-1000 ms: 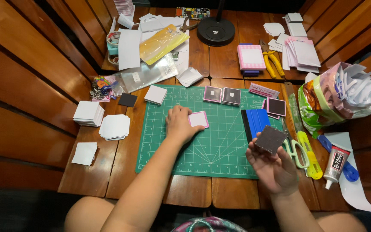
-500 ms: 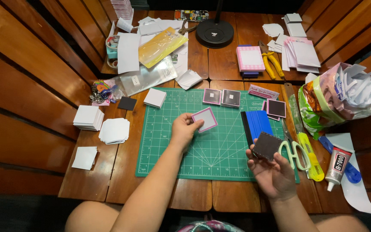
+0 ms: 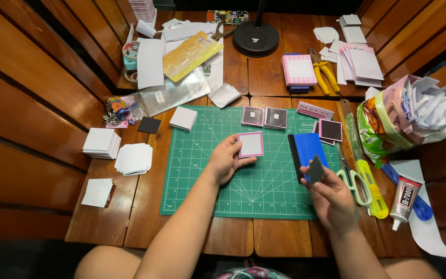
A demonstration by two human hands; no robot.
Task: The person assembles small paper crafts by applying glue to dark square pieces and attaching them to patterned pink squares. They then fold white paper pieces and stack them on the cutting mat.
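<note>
- Right hand (image 3: 331,199), nearest the camera: its grip is closed on a small dark square piece (image 3: 316,169), pinched between thumb and fingertips and held tilted, clear of the mat.
- Left hand (image 3: 224,163): its grip is closed on a pink-framed square card (image 3: 250,144), thumb on the near edge, fingers behind; the card sits low over the green cutting mat (image 3: 207,175), and whether it touches cannot be told.
- Step in hand, as judged: the dark piece is being brought toward the pink-framed card for fitting. The two are apart, the dark piece to the right of the card.
- Next move, as judged, calls for squaring the dark piece to the pale centre of the card and keeping the pink border even all round.
- Condition of the card: flat, white or pale centre, narrow pink border, corners intact.
- Just beyond the right hand's grip: a blue scraper (image 3: 309,150) on the mat; to its right, scissors (image 3: 354,183) and a glue tube (image 3: 403,199).
- Beyond the left hand's grip: two finished dark squares (image 3: 264,117) with pink borders.
- Left of that grip, on the tabletop (image 3: 233,235): stacks of white cards (image 3: 132,158).
</note>
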